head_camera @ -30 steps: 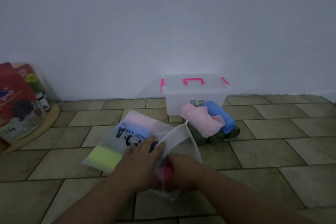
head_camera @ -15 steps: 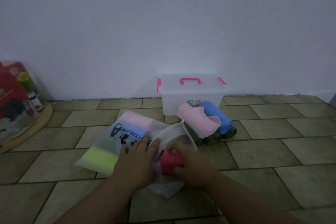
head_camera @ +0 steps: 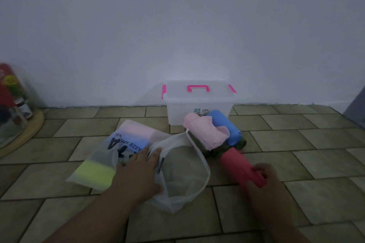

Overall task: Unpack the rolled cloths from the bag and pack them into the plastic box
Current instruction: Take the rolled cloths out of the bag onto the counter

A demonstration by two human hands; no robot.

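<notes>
Red fabric, rolled into a tube, is gripped at its near end by the right hand (head_camera: 262,180), fingers curled tightly around it. This red rolled cloth (head_camera: 240,165) is outside the bag and points away from the hand toward a small pile of other rolls. The left hand (head_camera: 138,173) lies flat with fingers spread, pressing down on a translucent white bag (head_camera: 177,175) whose open mouth gapes to the right of that hand, between the two hands. The hands are well apart. Under and beyond the left hand, still inside the bag, a yellow-green roll (head_camera: 93,173), a blue roll (head_camera: 128,141) and a pale pink roll (head_camera: 138,129) show through the plastic, along with dark printed lettering. Beyond the right hand, a loose pink cloth (head_camera: 205,132) and a blue rolled cloth (head_camera: 225,126) rest on top of dark green rolls (head_camera: 240,143). Just behind that pile, a clear plastic box (head_camera: 197,108) stands against a white wall (head_camera: 177,25), its lid on, with bright pink handle and latches. Everything sits on a tiled floor (head_camera: 296,163).
</notes>
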